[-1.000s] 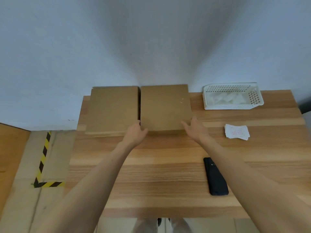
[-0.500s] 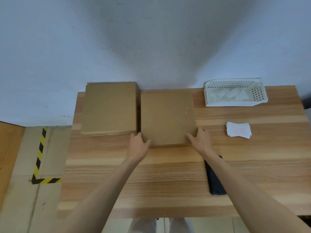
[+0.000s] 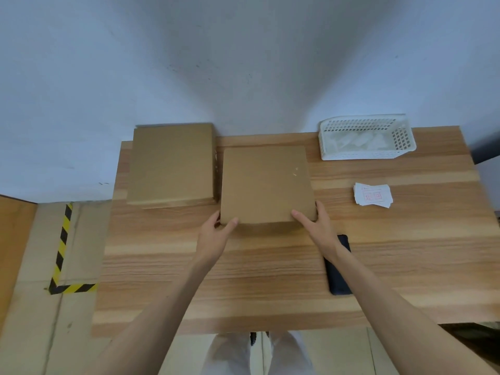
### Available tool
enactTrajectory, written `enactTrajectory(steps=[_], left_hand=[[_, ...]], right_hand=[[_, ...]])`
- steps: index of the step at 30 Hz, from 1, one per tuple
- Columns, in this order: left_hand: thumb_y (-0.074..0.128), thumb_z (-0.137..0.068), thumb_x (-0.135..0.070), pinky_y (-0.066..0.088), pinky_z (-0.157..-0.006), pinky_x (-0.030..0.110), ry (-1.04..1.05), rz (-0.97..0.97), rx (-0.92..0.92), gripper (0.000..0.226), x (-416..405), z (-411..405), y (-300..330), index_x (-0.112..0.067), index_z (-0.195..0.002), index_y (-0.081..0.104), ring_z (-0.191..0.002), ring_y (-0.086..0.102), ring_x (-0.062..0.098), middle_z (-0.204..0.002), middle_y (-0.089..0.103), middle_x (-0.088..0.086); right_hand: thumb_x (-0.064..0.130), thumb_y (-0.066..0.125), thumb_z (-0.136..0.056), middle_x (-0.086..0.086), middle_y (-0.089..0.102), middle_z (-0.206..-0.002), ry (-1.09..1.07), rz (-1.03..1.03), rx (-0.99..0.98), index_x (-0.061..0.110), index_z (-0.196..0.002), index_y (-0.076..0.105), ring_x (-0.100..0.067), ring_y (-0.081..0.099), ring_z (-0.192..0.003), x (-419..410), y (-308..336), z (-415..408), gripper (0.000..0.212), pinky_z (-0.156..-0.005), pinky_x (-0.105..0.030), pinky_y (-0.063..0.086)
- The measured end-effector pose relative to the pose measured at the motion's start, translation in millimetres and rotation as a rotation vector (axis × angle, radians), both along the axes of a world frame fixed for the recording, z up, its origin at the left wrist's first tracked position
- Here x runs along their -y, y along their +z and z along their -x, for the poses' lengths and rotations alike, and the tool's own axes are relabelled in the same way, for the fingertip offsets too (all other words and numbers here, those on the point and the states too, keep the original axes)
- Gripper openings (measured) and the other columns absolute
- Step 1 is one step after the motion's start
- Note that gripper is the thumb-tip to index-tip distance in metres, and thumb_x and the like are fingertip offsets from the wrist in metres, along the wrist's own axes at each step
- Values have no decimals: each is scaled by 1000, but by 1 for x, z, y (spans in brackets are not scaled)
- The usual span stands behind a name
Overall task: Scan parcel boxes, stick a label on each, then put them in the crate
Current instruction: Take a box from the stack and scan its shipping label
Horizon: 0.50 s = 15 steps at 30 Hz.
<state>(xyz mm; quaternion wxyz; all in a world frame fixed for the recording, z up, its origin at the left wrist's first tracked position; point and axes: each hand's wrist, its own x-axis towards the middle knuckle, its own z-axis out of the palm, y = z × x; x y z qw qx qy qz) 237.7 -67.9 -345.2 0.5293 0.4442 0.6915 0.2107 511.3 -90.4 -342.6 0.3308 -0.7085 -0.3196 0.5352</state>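
Two flat brown parcel boxes lie on the wooden table. My left hand and my right hand grip the near corners of the right box, thumbs on top and fingers at its sides. The left box rests untouched at the table's back left. A black scanner lies on the table under my right forearm, partly hidden. A small stack of white labels with red print sits to the right. A white perforated crate stands at the back right.
A grey wall runs just behind the table. Left of the table the floor shows yellow-black hazard tape. Bare wood stretches between the held box and the table's near edge.
The right box has slid toward me, away from the wall and out of line with the left box. Both hands came back with it, and my right forearm now covers part of the scanner.
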Motion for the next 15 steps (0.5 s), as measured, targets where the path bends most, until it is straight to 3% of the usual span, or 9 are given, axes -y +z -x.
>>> enactTrajectory(steps=[3,6,11,13,15], left_hand=[[76,-72,-68,44,-112,38,16,-48,50,79,-3,6,15,-28,-139,60,-128,56,8,-131,66,-18],[81,-71,-60,45,-112,39,34,-101,107,75,-4,9,30,-28,-137,62,-127,58,7,-128,68,-17],[79,-86,-39,54,-100,33,82,-169,89,45,-4,6,59,-24,-127,70,-111,67,8,-113,74,-13],[78,-85,-49,54,-96,32,96,-210,46,41,-3,5,67,-25,-118,74,-103,69,8,-106,76,-12],[74,-77,-67,54,-97,34,97,-210,11,60,-5,4,71,-24,-118,74,-102,68,8,-106,75,-11]], right_hand=[[52,83,-78,12,56,-140,0,-67,-2,27,-151,39,-8,52,-128,0,20,-5,89,-109,-35,42],[61,86,-70,14,59,-139,-2,-103,-9,29,-150,42,-8,53,-131,2,37,-10,97,-113,-39,43],[40,79,-86,15,70,-119,-10,-196,86,24,-135,60,-3,64,-111,15,63,-12,55,-87,-19,52],[47,75,-88,15,72,-112,-34,-211,113,28,-126,65,-2,66,-104,18,72,-10,45,-89,-22,54],[56,72,-87,15,74,-106,-44,-206,157,30,-118,68,-1,68,-99,20,78,-7,41,-91,-28,55]])
